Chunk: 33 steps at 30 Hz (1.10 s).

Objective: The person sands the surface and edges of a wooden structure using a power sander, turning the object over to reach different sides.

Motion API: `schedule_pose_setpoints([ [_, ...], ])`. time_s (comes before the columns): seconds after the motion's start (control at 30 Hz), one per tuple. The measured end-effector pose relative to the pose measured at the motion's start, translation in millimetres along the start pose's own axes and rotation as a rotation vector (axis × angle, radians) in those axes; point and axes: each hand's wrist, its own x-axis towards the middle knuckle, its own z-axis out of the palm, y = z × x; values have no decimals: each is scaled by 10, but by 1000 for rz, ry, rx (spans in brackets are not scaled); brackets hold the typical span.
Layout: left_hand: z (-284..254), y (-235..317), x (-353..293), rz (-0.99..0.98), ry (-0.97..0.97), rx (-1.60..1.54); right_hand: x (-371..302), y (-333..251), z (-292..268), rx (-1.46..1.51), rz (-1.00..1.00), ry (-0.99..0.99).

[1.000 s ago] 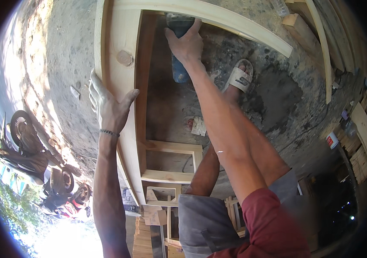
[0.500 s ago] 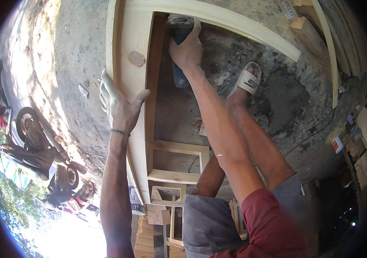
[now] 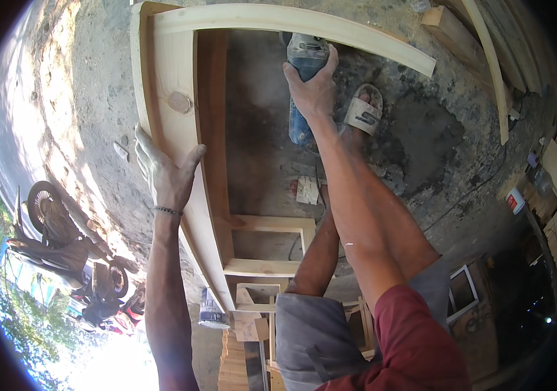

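A pale wooden frame stretches away from me, with a long board on the left, a knot in it, and a rail across the far end. My left hand, dusty, straddles the left board, its fingers over the outer edge and its thumb at the inner edge. Inside the frame's opening, my right hand is wrapped round the body of a blue angle grinder with a grey head. The grinder's head lies close to the far rail; its disc is mostly hidden, and whether it touches the wood I cannot tell.
My sandalled feet stand on the dusty ground, one sandal near the grinder. A dark cord crosses the ground. Timber lies at the far right. A paint can stands near the frame's close end; motorcycles are at the left.
The grinder and my right hand have come nearer along the far rail and slightly right, showing more of the tool. My left hand keeps its hold on the board. The view has shifted.
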Motion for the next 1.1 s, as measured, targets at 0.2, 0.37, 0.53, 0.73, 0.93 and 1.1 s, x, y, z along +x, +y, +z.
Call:
schedule_pose_setpoints([
  [0.2,34,4,42,-8,-30,-41,27,275,-228,-11,18,40],
  [0.37,13,-90,31,24,-21,-16,4,207,-304,95,93,21],
  [0.53,61,-100,28,33,-33,-20,125,325,-325,115,49,129],
  [0.73,65,-135,50,19,-50,46,254,391,-348,101,108,160],
  [0.93,68,-199,58,18,-52,35,405,270,-284,26,97,228],
  [1.1,21,-91,44,-2,-66,7,351,313,-295,67,45,225],
])
